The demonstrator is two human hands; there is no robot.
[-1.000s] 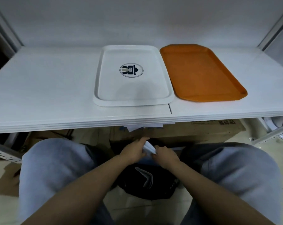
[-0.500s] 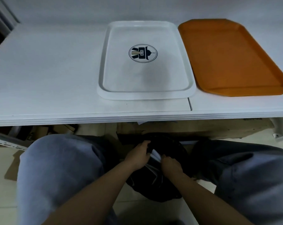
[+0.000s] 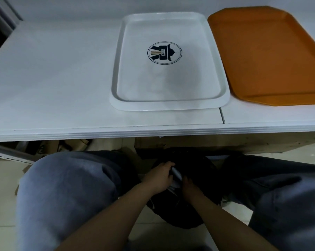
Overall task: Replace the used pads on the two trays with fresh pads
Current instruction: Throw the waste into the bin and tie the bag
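Observation:
A white tray (image 3: 171, 104) with a dark round logo lies on the white table, bare inside. To its right lies an orange tray (image 3: 261, 57), also bare, cut off by the frame edge. Below the table edge, between my knees, a black bag (image 3: 194, 171) sits on the floor. My left hand (image 3: 159, 178) and my right hand (image 3: 190, 189) are both closed on a folded white pad (image 3: 177, 175) at the bag's mouth. Part of the pad is hidden between my hands.
The white table (image 3: 53, 78) stretches left of the trays. A cardboard box (image 3: 243, 144) stands under the table behind the bag. Flattened cardboard (image 3: 44, 147) and a metal shelf rail (image 3: 8, 156) lie on the floor at left. My grey-trousered knees flank the bag.
My hands have pushed the folded white pad down and into the black bag's mouth. My head has leaned forward and down, so the trays look nearer.

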